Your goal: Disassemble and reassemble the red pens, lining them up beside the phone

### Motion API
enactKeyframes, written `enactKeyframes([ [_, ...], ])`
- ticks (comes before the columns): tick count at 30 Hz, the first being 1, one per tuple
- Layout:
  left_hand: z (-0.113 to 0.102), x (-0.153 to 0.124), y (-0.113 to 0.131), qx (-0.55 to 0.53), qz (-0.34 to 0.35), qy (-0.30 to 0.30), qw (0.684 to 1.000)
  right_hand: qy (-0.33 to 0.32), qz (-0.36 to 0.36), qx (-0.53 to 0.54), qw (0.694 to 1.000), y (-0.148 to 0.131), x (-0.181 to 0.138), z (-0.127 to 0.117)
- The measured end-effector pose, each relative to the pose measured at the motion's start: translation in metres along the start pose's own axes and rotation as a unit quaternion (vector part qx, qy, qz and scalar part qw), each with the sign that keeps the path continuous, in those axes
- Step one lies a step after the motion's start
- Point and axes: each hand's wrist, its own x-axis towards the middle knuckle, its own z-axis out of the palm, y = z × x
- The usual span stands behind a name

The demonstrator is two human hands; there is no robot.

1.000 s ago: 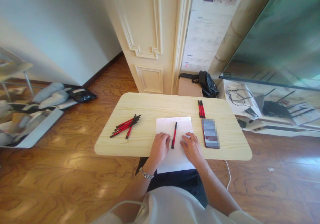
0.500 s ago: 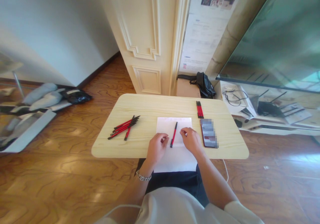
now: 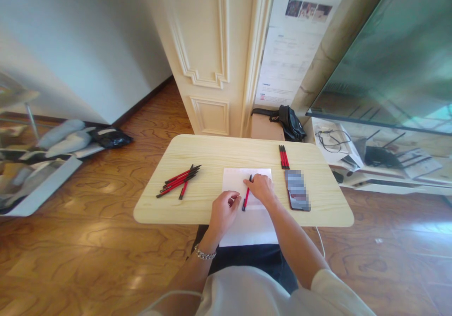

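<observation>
A red pen with black ends (image 3: 246, 197) lies at a slant on a white sheet of paper (image 3: 252, 231), which overhangs the near edge of the table (image 3: 212, 151). My right hand (image 3: 263, 188) reaches over the pen's far end, thumb on one side and fingers on the other, closed around it. Just left of the pen, my left hand (image 3: 222, 210) rests by the paper with loosely curled fingers, thumb and forefinger apart, nothing held. Several red-and-black pens (image 3: 178, 182) lie crossed in a loose pile to the left. More such pens (image 3: 284, 158) sit side by side at the far right.
A phone (image 3: 298, 191) lies on the table to the right of my right hand. Behind the table, a black bag (image 3: 291, 124) rests on a box by the wall. At right stands a low cabinet with cables (image 3: 332, 139) and a router (image 3: 381, 157) beneath a large screen.
My right hand has moved left and slightly forward, onto the pen's far end. The left hand stays near the pen. The whole view has shifted slightly.
</observation>
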Motion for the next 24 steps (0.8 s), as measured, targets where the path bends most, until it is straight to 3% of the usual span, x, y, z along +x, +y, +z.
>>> enactKeyframes([
  [6, 0.003, 0.002, 0.004, -0.001, -0.004, -0.021, 1.000, 0.003, 0.005, 0.033, 0.999, 0.003, 0.002, -0.005],
  [9, 0.003, 0.002, 0.011, -0.022, -0.014, -0.035, 0.999, 0.002, -0.029, 0.137, 0.990, 0.008, -0.002, -0.011],
  [11, 0.004, 0.002, 0.016, -0.057, -0.023, -0.050, 0.997, -0.011, -0.065, 0.251, 0.966, 0.012, -0.008, -0.013],
  [14, 0.011, 0.001, 0.022, -0.154, -0.059, -0.091, 0.982, -0.039, -0.105, 0.422, 0.900, 0.015, -0.020, -0.013],
  [19, 0.029, -0.004, 0.027, -0.336, -0.159, -0.118, 0.921, -0.032, -0.081, 0.583, 0.807, 0.009, -0.042, -0.006],
  [22, 0.038, -0.008, 0.031, -0.346, -0.161, -0.091, 0.920, 0.026, -0.030, 0.622, 0.782, 0.000, -0.050, -0.004],
  [24, 0.041, -0.011, 0.033, -0.334, -0.147, -0.067, 0.929, 0.056, -0.008, 0.617, 0.785, -0.006, -0.053, -0.001],
])
